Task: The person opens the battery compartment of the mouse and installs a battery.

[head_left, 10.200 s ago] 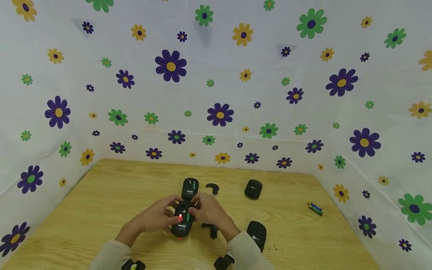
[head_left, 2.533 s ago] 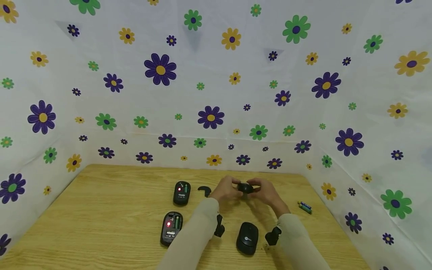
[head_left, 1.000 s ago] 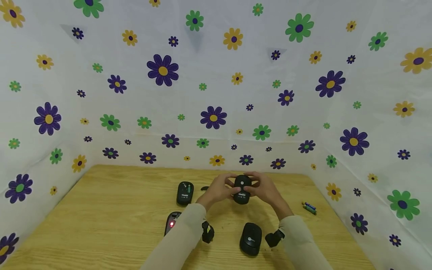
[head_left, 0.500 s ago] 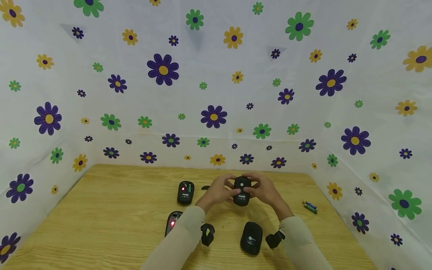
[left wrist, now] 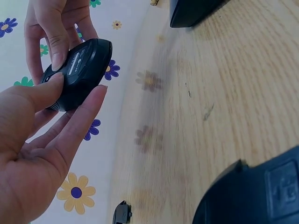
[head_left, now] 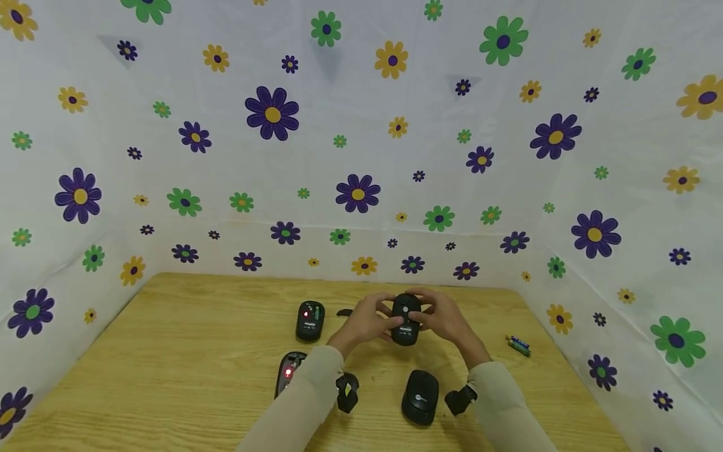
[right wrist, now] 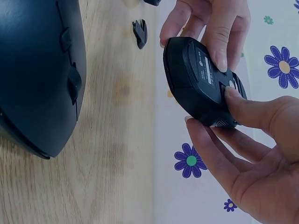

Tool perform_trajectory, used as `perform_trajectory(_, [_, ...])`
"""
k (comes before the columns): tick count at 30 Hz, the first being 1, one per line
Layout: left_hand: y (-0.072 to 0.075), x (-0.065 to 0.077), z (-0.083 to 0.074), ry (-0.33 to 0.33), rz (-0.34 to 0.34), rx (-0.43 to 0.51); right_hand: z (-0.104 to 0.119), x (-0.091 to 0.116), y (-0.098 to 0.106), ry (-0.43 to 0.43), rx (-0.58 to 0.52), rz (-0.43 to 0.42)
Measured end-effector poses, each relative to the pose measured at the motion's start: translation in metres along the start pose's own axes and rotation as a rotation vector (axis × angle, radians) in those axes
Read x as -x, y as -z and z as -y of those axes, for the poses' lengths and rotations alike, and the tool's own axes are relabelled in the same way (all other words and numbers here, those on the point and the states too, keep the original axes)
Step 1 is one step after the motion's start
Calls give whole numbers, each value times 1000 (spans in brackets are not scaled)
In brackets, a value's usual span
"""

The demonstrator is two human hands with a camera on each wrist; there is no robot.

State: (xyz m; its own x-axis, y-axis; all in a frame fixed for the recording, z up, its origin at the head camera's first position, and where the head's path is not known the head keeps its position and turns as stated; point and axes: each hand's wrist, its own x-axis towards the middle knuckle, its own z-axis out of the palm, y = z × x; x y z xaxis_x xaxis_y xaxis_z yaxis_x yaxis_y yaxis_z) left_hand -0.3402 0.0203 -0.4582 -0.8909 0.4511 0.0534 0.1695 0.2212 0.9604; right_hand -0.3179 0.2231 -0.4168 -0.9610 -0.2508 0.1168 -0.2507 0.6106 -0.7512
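Hands: left (head_left: pixel 367 319) and right (head_left: pixel 443 315) pinching black mouse (head_left: pixel 405 337) | mouse between them, above table (head_left: pixel 214 364) | thumbs (left wrist: pixel 44 91) on underside (right wrist: pixel 204 70)

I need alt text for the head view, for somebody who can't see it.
A person's left hand and right hand hold a black computer mouse, underside toward the camera, above a wooden table. Two overturned mice with red lights lie at left, a fourth mouse sits right way up nearer, and loose batteries lie at right. A flower-print sheet hangs behind.

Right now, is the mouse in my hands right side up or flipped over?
Flipped over: the held mouse shows its labelled underside in the head view.
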Motion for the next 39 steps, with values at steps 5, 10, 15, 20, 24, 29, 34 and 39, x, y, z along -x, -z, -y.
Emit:
perform_trajectory(5, [0, 0, -1, -5, -5, -6, 0, -1, 2, -3, 17, -5])
perform_trajectory(10, [-1, 1, 0, -7, -1, 3, -1, -1, 2, -11, 38, -15])
perform_trajectory(15, [-1, 2, 2, -19, 4, 5, -1, -1, 2, 7, 78, -61])
perform_trajectory(20, [-1, 4, 3, -27, 6, -32, -2, -2, 0, 20, 89, -95])
perform_trajectory(24, [-1, 4, 4, -17, -1, -42, -1, -4, -1, 24, 105, -116])
perform_trajectory(29, [-2, 5, 5, -8, -1, -27, 1, -5, 0, 9, 131, -132])
perform_trajectory(34, [-4, 5, 6, 4, -2, -18, 3, -5, 1, -17, 121, -156])
perform_trajectory(39, [-5, 5, 7, 15, -6, -21, 2, -4, 4, -4, 48, -176])
